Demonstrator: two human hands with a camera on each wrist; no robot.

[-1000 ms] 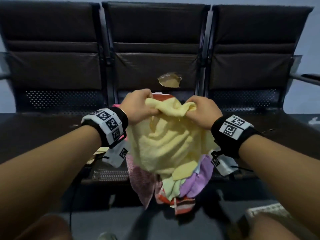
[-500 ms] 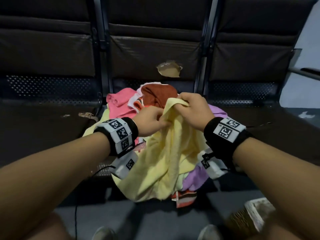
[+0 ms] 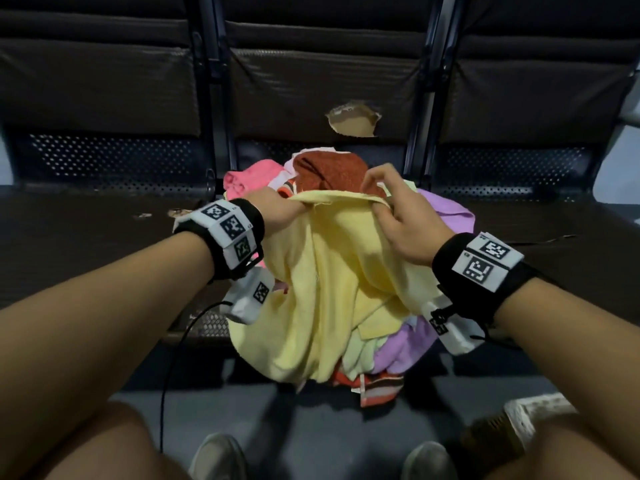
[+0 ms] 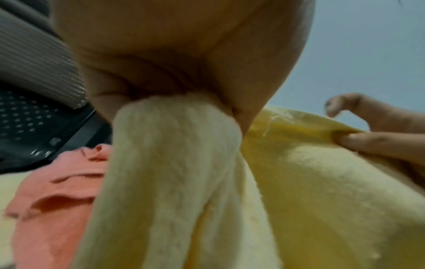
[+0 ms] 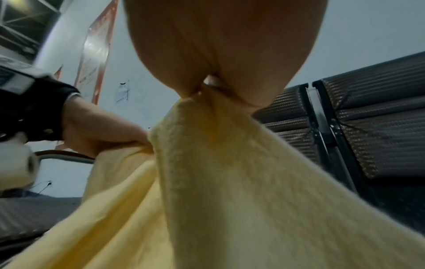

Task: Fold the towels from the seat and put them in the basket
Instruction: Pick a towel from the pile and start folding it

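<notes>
A row of dark seats (image 3: 104, 244) carries a heap of coloured towels (image 3: 325, 171) on the middle one. Above it hangs the yellow towel (image 3: 332, 271) — its top edge stretched between the left hand (image 3: 277, 211), fist closed, and the right hand (image 3: 398, 216), pinching it, index finger raised.

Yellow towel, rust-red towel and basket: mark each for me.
yellow towel (image 3: 332, 271): head view, middle of the hanging cloth.
rust-red towel (image 3: 332, 171): head view, top of the pile on the seat.
basket (image 3: 530, 415): head view, pale rim at lower right, mostly hidden.
</notes>
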